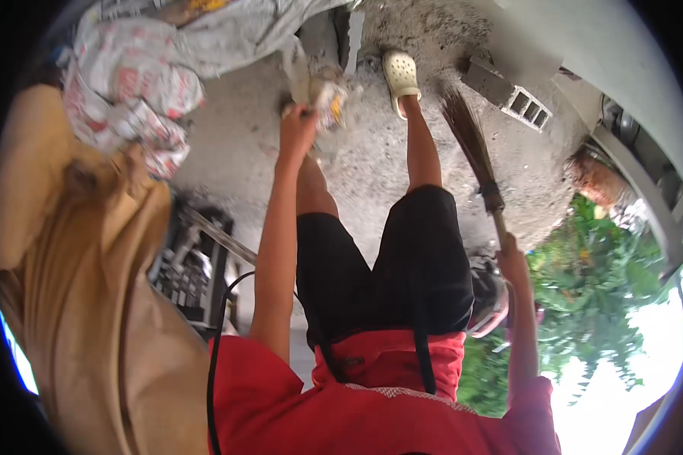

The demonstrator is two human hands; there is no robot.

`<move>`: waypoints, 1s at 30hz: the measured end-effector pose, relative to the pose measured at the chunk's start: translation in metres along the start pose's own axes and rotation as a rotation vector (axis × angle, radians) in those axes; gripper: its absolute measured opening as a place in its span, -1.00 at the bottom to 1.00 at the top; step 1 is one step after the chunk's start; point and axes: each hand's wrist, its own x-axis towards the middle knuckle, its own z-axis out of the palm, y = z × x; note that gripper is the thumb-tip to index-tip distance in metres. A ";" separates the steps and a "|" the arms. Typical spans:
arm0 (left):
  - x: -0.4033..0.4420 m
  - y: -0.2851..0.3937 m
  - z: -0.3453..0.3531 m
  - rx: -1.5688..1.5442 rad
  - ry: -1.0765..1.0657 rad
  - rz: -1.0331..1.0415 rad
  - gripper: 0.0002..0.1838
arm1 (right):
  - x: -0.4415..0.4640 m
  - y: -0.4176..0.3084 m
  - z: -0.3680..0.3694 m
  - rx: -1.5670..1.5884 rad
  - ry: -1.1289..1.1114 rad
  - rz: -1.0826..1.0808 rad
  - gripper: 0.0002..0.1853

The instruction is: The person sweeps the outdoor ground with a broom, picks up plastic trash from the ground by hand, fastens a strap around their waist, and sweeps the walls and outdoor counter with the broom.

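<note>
My left hand (298,130) is closed on a dark part of a blurred, pale item (331,102) with white and yellow patches, held above the ground in front of my left leg. Motion blur hides what exactly this item is. Over on the right, my right hand (513,260) wraps round the handle of a stick broom (474,140). Its thin brown bristles fan out over the rough ground, to the right of my foot in a cream clog (401,74).
White sacks with red print (140,76) lie at the upper left, above a brown draped cover (91,288). A hollow concrete block (525,108) rests at the upper right. Dark crates (193,265) stand on the left, green plants (584,265) at the right.
</note>
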 end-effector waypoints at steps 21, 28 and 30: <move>-0.159 0.238 -0.001 0.446 -0.504 0.282 -0.79 | -0.254 0.074 0.335 2.112 -0.132 0.538 -0.39; -0.325 0.389 0.198 0.445 -0.771 0.498 -0.82 | -0.247 0.158 0.312 2.578 0.138 0.303 -0.31; -0.374 0.432 0.260 0.511 -0.744 0.739 -0.78 | -0.232 0.183 0.307 2.752 0.195 0.230 -0.31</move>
